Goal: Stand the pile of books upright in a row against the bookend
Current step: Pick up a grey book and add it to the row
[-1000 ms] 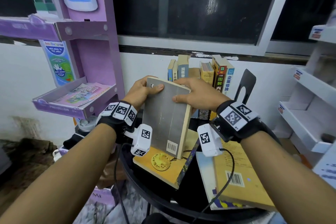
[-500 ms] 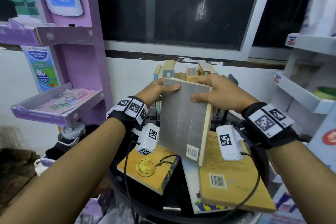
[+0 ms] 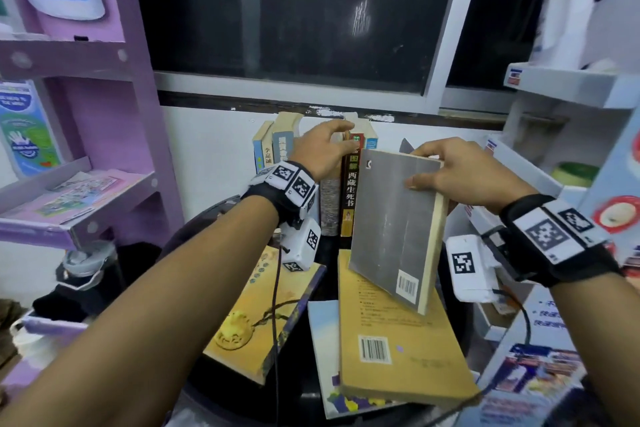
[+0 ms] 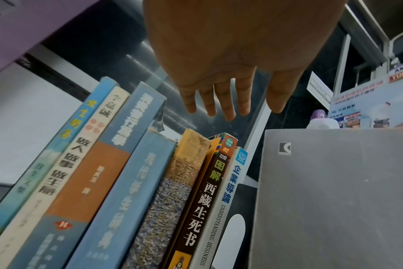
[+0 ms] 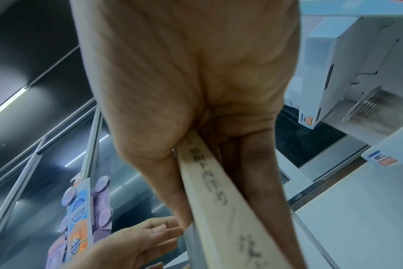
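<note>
Under a dark window [image 3: 294, 10], a round black tabletop [image 3: 311, 288] carries a row of upright books [image 3: 330, 184] at its far edge, with a black bookend [image 3: 406, 146] just beyond the row's right end. The right hand [image 3: 457, 173] pinches a grey book [image 3: 394, 225] by its top right corner, thumb on the cover, holding it tilted in the air right of the row above a yellow book [image 3: 391, 340] lying flat. The left hand [image 3: 322, 149] hovers over the row's tops, fingers spread, holding nothing.
</note>
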Demonstrator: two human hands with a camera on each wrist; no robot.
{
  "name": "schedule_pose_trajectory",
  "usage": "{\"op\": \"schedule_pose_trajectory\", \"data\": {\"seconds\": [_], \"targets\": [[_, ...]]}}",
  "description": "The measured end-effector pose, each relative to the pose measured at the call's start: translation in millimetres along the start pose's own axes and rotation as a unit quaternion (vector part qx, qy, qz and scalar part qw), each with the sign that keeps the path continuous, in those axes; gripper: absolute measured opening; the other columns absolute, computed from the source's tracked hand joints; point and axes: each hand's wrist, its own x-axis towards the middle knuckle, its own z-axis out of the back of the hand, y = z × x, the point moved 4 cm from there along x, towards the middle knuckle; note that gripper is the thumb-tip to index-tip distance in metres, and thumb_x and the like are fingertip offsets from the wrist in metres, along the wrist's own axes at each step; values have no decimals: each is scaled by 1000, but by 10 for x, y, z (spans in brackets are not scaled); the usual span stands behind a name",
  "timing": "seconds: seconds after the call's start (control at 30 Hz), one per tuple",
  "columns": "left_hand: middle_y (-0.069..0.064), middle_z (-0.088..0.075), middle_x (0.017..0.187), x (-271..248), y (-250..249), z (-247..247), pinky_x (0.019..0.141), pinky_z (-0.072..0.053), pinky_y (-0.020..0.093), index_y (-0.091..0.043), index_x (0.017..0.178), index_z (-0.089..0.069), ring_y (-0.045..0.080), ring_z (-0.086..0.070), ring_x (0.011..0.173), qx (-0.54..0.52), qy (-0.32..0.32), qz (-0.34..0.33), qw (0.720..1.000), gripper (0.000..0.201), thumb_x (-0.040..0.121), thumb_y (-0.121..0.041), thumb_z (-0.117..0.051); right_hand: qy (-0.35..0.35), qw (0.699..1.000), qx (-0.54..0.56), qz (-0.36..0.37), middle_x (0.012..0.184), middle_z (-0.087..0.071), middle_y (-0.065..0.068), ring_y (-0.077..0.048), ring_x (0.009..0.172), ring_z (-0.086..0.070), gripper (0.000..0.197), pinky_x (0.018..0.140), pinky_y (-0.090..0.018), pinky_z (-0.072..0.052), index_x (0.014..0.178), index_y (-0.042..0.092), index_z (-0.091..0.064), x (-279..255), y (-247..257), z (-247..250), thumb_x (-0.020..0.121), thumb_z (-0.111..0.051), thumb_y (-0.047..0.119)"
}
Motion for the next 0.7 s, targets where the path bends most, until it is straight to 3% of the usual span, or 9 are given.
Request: {"op": "schedule_pose_trajectory", "data": {"seconds": [0.07,0.23,0.37,0.5,0.7], "targets": [[2,-53,139,70,-50,-59,108,-34,32,-19,131,-56,20,-46,128,27,-2,-10,1000,41,91,-31,-60,-14,1000,-10,-10,88,-69,-7,-20,65,-70,26,43,-24,-53,107,19,-67,36,-80,37,82,-74,20],[3,-48,143,218,-93,-194,93,-32,23,-18,137,-49,20,-46,127,73,11,-9,997,45,95,-31,-55,-33,999,-8,-36,92,-68,-15,-27,69,-70,21,50,-35,-59,104,18,-66,174,-239,72,84,-72,19],[1,-48,145,352,-38,-272,108,-35,34,-21,139,-47,20,-46,129,106,38,-6,994,50,93,-38,-56,-58,997,-3,-48,94,-66,-16,-28,67,-69,19,46,-33,-58,104,16,-65,304,-316,76,86,-69,17],[1,-49,144,469,13,-320,107,-38,43,-25,139,-47,21,-48,127,129,60,-17,990,52,91,-41,-58,-79,996,-6,-52,91,-66,-13,-26,64,-69,17,45,-31,-57,105,16,-65,452,-380,65,87,-67,17],[0,-42,149,619,68,-357,113,-30,45,-27,139,-47,21,-39,135,183,78,-55,978,51,91,-43,-58,-128,990,-18,-57,83,-67,-10,-27,66,-67,11,58,-38,-60,95,17,-65,705,-462,-33,85,-66,19]]}}
